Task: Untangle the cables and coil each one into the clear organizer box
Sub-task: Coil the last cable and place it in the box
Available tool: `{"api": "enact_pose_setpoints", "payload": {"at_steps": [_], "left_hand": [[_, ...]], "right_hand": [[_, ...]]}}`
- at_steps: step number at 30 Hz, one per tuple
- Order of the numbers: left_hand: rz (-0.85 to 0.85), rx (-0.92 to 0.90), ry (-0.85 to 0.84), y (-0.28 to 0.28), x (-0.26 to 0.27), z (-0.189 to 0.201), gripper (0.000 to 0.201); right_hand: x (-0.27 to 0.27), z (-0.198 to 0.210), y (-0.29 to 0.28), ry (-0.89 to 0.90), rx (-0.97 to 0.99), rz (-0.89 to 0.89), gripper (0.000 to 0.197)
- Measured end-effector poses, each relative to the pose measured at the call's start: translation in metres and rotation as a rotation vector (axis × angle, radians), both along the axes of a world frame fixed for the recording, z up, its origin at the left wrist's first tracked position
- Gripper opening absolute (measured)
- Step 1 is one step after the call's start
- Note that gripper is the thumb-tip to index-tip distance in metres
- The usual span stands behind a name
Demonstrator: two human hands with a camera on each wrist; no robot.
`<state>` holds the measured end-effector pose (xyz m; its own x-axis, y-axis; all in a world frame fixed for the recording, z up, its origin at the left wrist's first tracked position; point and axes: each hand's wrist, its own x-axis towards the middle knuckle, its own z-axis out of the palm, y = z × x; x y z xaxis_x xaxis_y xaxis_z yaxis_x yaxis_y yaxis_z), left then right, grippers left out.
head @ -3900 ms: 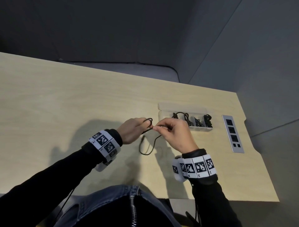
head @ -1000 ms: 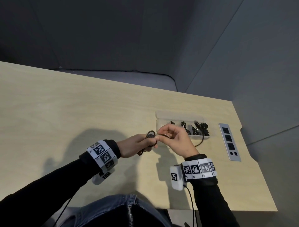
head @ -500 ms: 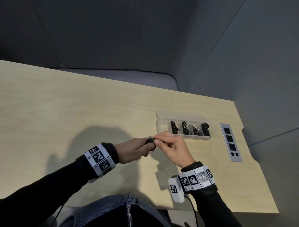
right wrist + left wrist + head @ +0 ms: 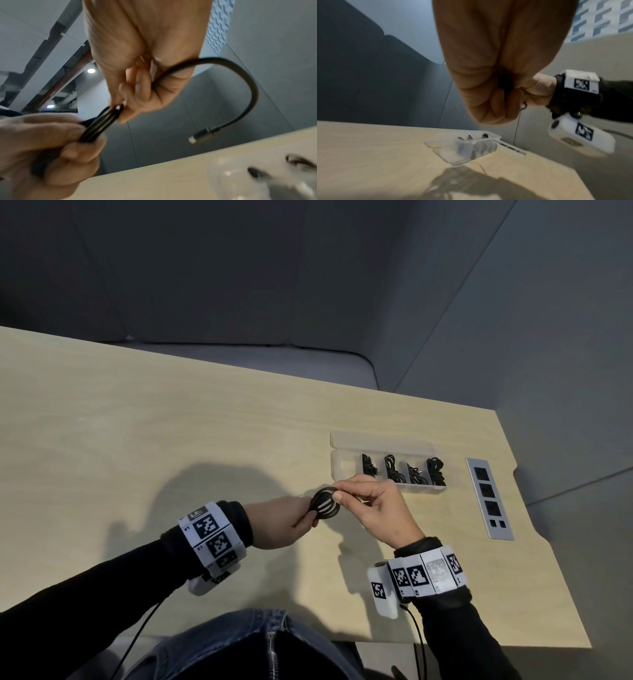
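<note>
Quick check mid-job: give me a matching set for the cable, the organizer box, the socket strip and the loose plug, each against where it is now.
Things:
1. coiled cable
2. organizer box
3. socket strip
4. loose plug

Places:
A. set into the table, right of the box
B. hanging free above the table
C. held between left hand and right hand
D. on the table, lid open

Pairs: 1-C, 2-D, 3-A, 4-B
</note>
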<state>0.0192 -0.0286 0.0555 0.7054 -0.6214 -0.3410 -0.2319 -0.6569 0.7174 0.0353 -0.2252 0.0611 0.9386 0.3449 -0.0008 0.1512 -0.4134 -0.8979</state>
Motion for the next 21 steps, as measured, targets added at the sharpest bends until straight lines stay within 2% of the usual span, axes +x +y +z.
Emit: {"api": "enact_pose_setpoints", "payload": {"at_steps": [3,5,6,10,12,14,18,21], "left_hand": [[-0.044,0.167,-0.053,0.010,0.002,-0.010,0.019],[-0.073,0.247,-0.029,0.011,-0.002,-0.013,0.021],[-0.089,0.261,-0.036,0.009,-0.004,-0.012,0.022],[-0.183,0.276,-0.165,-0.004,-0.006,0.000,0.026],[-0.256,0.278,-0.280,-0.010,-0.004,0.005,0.025],[-0.259,0.231,-0.317,-0.014,-0.002,0.010,0.025],[0.096,-0.084,-0.187,-0.004,0.010,0.010,0.022],[0.296,-0.084,-0.235,0.007,0.019,0.004,0.021]], "right_hand": [[0.008,0.012,-0.011,0.015,-0.389,0.140,0.024],[0.015,0.024,-0.016,0.072,-0.481,0.251,0.009],[0.018,0.030,-0.017,0.103,-0.459,0.290,0.003],[0.028,0.038,-0.007,0.120,-0.202,0.328,0.010],[0.029,0.033,0.000,0.111,-0.098,0.352,0.012],[0.031,0.019,0.005,0.121,-0.023,0.339,0.016],[0.028,-0.011,0.012,0.190,0.169,0.053,0.023],[0.014,-0.025,0.019,0.231,0.142,-0.083,0.020]]}}
